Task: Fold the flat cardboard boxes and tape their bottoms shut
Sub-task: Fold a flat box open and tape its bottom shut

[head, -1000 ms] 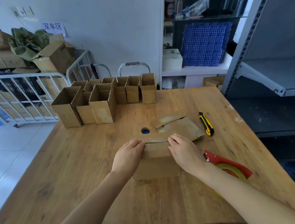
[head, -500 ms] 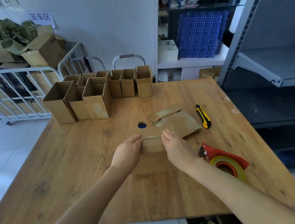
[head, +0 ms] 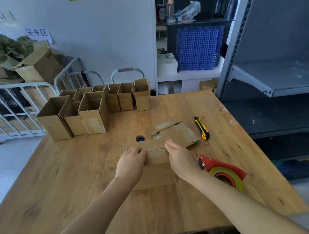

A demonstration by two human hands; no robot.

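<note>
Item in hand: one cardboard box (head: pixel 153 165), lying near the front middle of the wooden table (head: pixel 62 179), its flaps at the far end. Left hand (head: pixel 130 163): palm down on the left part of the box, fingers together and curled over a flap, pressing rather than pinching. Right hand (head: pixel 181 159): flat and open on the right side, fingers extended toward the flap edge, likewise pressing and gripping nothing. The step appears to be closing the bottom flaps before taping. To do it well, both flaps should be pushed down until their edges meet in a straight seam with no overlap or gap, and the box body kept square under the palms; one hand should hold the seam shut while the other fetches tape. Tape dispenser (head: pixel 222 170): red, with a yellowish roll, just beside the right forearm, within easy reach. Utility knife (head: pixel 201 128): yellow and black, farther back on the right. Flattened boxes (head: pixel 173 133): a small pile just beyond the hands, partly overlapped by the box in work. Finished boxes (head: pixel 94 108): a cluster standing upright with open tops at the far left of the table. Whether the seam is fully shut under the hands cannot be told.
</note>
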